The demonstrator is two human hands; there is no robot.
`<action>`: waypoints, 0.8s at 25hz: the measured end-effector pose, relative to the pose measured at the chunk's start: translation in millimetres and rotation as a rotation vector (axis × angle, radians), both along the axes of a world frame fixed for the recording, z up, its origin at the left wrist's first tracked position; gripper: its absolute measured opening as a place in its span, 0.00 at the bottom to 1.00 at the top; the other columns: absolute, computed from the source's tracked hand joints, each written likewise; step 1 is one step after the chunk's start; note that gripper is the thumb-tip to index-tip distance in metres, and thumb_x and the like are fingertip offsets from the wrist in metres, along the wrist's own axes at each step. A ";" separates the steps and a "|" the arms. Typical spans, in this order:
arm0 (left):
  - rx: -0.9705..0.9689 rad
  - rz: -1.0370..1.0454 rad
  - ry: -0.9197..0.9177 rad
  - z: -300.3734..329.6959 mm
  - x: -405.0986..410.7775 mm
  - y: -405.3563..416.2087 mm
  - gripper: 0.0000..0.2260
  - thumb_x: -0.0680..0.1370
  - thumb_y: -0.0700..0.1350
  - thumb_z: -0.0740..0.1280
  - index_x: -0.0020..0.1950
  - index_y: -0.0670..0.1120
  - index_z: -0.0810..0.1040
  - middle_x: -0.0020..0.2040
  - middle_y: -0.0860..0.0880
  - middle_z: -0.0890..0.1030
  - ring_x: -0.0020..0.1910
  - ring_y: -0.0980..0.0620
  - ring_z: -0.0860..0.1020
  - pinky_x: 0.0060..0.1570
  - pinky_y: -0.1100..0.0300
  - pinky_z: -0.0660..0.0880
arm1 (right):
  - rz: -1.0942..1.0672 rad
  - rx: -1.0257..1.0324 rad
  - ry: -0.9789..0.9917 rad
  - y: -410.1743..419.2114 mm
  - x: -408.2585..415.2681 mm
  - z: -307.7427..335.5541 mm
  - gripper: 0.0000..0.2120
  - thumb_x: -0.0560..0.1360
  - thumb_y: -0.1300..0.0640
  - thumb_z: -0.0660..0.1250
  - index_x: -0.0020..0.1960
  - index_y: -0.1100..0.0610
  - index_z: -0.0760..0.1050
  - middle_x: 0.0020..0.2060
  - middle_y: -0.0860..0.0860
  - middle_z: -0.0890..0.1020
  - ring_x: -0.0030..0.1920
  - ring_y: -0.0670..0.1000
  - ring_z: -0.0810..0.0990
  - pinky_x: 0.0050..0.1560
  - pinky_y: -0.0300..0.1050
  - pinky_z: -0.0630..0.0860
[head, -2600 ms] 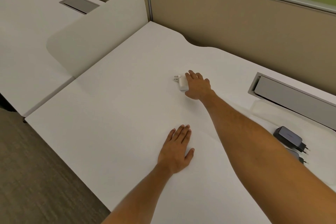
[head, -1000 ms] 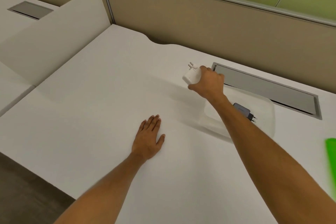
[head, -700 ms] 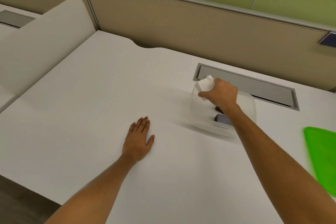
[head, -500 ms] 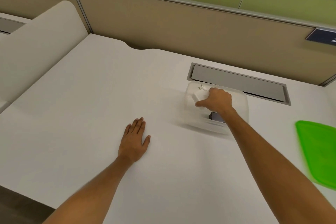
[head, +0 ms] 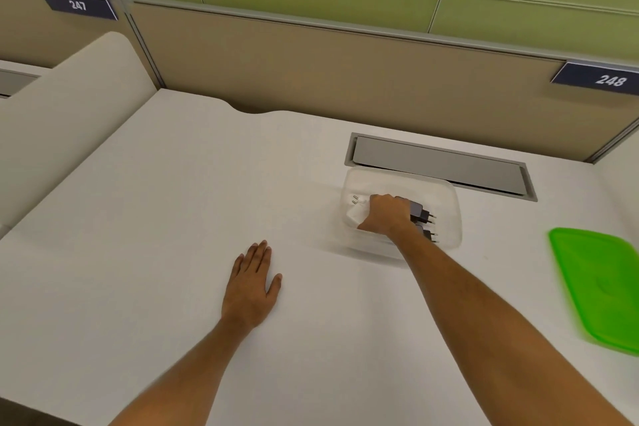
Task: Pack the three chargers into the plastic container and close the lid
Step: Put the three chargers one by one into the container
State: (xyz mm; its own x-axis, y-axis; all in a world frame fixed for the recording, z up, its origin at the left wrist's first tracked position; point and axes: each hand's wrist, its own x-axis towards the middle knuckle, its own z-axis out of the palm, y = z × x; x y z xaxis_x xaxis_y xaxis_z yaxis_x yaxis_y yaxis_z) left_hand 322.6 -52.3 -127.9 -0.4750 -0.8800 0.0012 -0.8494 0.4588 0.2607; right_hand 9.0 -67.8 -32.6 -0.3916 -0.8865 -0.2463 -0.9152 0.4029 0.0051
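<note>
Desk partitions frame the scene: at far left a curved white divider [head: 69,107] rises beside the white desk [head: 173,201], and on the tan panel behind it sits a dark plate reading 247 [head: 79,5].

Left hand [head: 250,287] lies flat on the desk, palm down, fingers stretched forward and close together, thumb out to the side, holding nothing.

Further right, the clear plastic container [head: 446,194] stands open on the desk, just in front of a grey cable hatch [head: 439,166] set into the surface. Right hand [head: 385,214] reaches down into the container from the near side, fingers curled over the white charger [head: 355,209], which sits low in the container's left part with its two metal pins pointing left and away. Whether the fingers grip the charger firmly or merely rest on it cannot be told, as the knuckles hide the contact.

Just right of that hand, inside the same container, lie two dark chargers: the farther one [head: 420,211] and the nearer one [head: 428,235], both with their plug pins pointing right, partly covered by the wrist.

Well apart to the right, the green lid [head: 601,287] lies flat on the desk, blurred at its near edge. Above it on the panel is a dark plate reading 248 [head: 605,79].
</note>
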 end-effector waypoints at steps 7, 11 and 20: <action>0.004 -0.002 -0.006 0.6 0.2 0.7 0.32 0.76 0.60 0.42 0.76 0.45 0.52 0.78 0.50 0.53 0.76 0.55 0.47 0.75 0.56 0.45 | -0.095 -0.118 -0.092 0.7 -13.3 13.0 0.27 0.69 0.40 0.70 0.60 0.56 0.74 0.55 0.52 0.81 0.56 0.55 0.78 0.58 0.51 0.69; 0.008 -0.009 -0.031 1.0 1.2 -2.0 0.32 0.76 0.60 0.41 0.76 0.44 0.53 0.78 0.49 0.54 0.76 0.54 0.48 0.75 0.55 0.45 | -0.174 -0.337 -0.043 17.2 -45.4 36.5 0.20 0.71 0.49 0.69 0.60 0.56 0.76 0.55 0.53 0.82 0.55 0.56 0.80 0.57 0.51 0.71; 0.035 -0.028 -0.052 6.3 0.1 -1.4 0.35 0.74 0.60 0.39 0.76 0.42 0.55 0.77 0.47 0.56 0.76 0.50 0.51 0.74 0.53 0.47 | -0.527 -0.370 0.017 138.2 -141.1 32.0 0.20 0.72 0.52 0.67 0.63 0.54 0.76 0.60 0.53 0.81 0.60 0.57 0.78 0.59 0.49 0.71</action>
